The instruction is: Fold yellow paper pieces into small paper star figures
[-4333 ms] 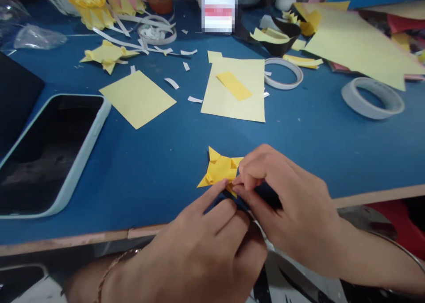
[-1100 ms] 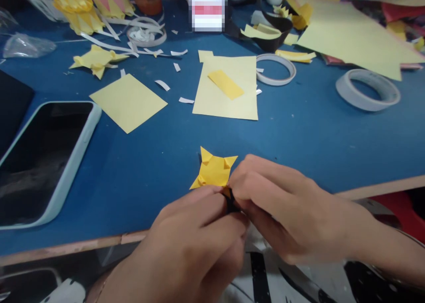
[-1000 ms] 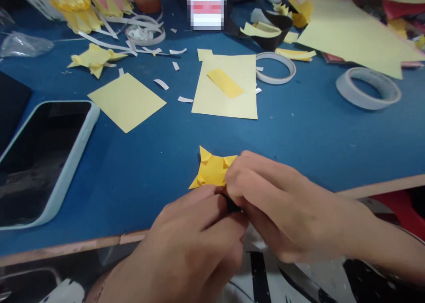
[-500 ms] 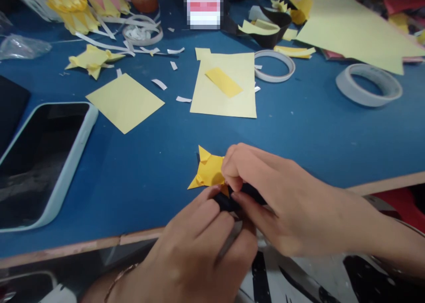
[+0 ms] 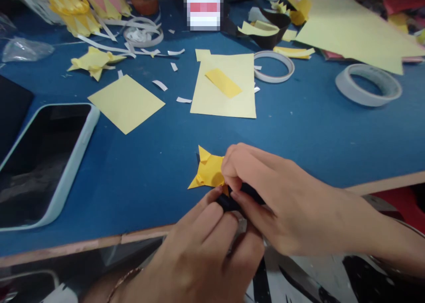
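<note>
A small folded yellow paper star [image 5: 210, 170] lies on the blue table near its front edge, with pointed tips showing on its left side. My right hand [image 5: 265, 188] is closed on the star's right side, with curled fingers and thumb covering that part. From below, my left hand [image 5: 206, 245] reaches in with bent fingers, one fingertip pressed to the star's lower edge. The two hands almost meet there, and the exact grip between them is hidden.
Beyond the star lie a pale yellow square [image 5: 126, 104], a larger pale sheet [image 5: 226, 106] with a yellow strip [image 5: 223, 82], and tape rolls [image 5: 368, 100]. A phone [image 5: 40, 161] is at left. Another paper star [image 5: 93, 63] and yellow paper lanterns [image 5: 81, 21] stand farther back.
My left hand has shifted slightly to the right, its fingertip still at the star's lower edge. My right hand and the star look almost unmoved.
</note>
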The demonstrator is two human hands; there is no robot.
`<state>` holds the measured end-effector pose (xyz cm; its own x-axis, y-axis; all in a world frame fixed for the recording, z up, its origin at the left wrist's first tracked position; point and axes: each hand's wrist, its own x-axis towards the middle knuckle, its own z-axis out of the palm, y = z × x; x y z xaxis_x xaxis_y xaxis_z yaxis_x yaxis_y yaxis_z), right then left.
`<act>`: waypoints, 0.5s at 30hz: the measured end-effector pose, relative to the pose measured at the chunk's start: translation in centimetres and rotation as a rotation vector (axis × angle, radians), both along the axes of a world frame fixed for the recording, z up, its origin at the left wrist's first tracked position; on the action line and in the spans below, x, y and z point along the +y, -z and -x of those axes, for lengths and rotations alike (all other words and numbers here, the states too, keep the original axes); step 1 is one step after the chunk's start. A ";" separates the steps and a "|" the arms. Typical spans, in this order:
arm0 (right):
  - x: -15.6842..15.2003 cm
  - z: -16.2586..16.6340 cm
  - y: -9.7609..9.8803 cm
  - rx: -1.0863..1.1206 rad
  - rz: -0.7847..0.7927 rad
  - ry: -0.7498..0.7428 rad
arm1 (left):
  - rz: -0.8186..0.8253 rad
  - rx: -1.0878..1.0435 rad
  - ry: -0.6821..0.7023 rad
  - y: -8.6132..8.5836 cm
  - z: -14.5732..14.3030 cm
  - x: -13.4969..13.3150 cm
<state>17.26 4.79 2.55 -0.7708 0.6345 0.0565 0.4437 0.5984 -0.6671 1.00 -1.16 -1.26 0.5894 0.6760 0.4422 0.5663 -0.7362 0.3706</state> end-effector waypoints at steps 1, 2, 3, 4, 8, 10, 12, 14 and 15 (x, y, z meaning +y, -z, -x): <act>0.0 0.0 0.0 0.003 -0.004 -0.007 | 0.011 0.021 0.016 -0.2 0.0 0.1; 0.0 0.0 0.0 0.003 -0.010 -0.008 | 0.021 0.059 0.044 -0.4 0.1 0.2; -0.1 0.1 0.1 0.004 -0.016 -0.007 | 0.026 0.074 0.055 -0.6 0.1 0.3; -0.1 0.1 0.1 0.004 -0.022 -0.007 | 0.018 0.076 0.056 -0.7 0.1 0.4; -0.1 0.1 0.2 -0.001 -0.030 -0.017 | -0.018 0.055 0.015 -0.4 -0.2 0.4; -0.1 0.1 0.2 0.001 -0.034 -0.025 | -0.047 0.101 0.037 -0.3 -0.3 0.5; 0.0 0.1 0.1 -0.001 -0.037 -0.026 | -0.046 0.124 0.063 -0.3 -0.1 0.6; 0.1 0.1 0.1 -0.012 -0.040 -0.025 | 0.003 0.090 0.042 -0.4 0.1 0.7; 0.1 0.1 0.0 -0.016 -0.041 -0.027 | 0.040 0.072 0.028 -0.5 0.1 0.7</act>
